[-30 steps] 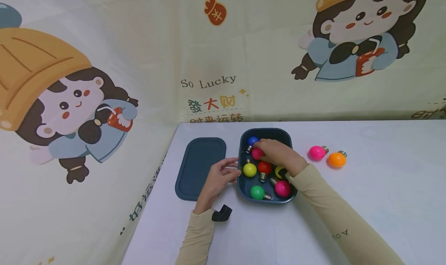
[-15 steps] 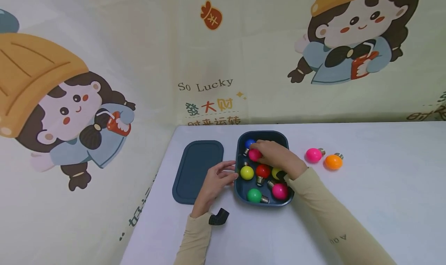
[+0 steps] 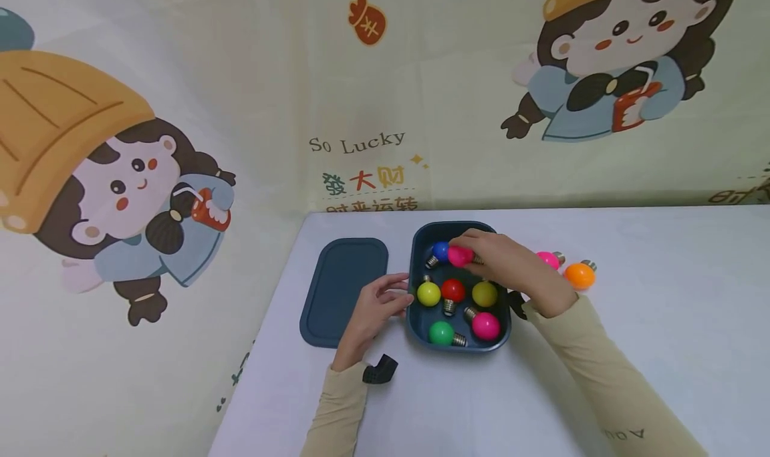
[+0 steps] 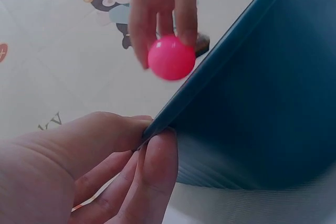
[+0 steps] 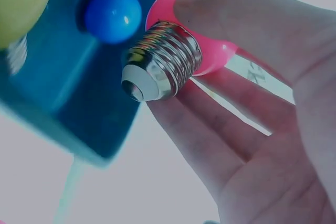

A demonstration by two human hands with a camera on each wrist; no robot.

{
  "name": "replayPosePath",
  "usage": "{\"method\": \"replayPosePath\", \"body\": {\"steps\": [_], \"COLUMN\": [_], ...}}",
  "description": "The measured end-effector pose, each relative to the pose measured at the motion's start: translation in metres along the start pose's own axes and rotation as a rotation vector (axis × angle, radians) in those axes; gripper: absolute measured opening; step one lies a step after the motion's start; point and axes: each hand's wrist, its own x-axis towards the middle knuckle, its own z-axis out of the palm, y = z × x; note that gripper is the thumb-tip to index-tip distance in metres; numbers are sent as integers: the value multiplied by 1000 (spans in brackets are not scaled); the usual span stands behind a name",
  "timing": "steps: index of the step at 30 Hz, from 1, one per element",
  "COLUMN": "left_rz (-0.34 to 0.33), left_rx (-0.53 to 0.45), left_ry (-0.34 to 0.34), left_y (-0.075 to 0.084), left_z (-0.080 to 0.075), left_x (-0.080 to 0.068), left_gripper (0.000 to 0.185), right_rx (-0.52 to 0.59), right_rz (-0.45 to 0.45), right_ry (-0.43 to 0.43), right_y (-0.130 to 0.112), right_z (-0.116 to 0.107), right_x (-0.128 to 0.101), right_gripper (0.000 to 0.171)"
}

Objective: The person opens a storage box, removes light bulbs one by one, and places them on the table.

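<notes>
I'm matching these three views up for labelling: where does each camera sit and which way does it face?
Head: looks forward and down at the dark blue plastic box; both hands and sleeves show.
Left wrist: beside the box wall, left hand gripping its rim.
Right wrist: under the right hand pinching the pink plastic bulb.
All three share that bulb.

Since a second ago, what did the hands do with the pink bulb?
The right hand has lifted the pink bulb it was gripping up out of the blue box and toward its right. The left hand still holds the box's left rim. The other bulbs inside, the lid and the orange bulb stayed put.
</notes>
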Motion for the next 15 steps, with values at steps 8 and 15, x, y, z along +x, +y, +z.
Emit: {"method": "replayPosePath", "body": {"steps": [8, 15], "left_rz": [-5, 2], "left_rx": [-2, -7], "left_ry": [-7, -12], "left_y": [3, 3], "left_z": [1, 0], "left_x": [2, 3], "left_gripper": [48, 48], "right_rx": [-34, -38], "right_rz": [21, 57], "right_ry": [69, 86], "right_y": [11, 17], "right_z": [-18, -27], "right_x": [-25, -46], "right_gripper": [50, 47]}}
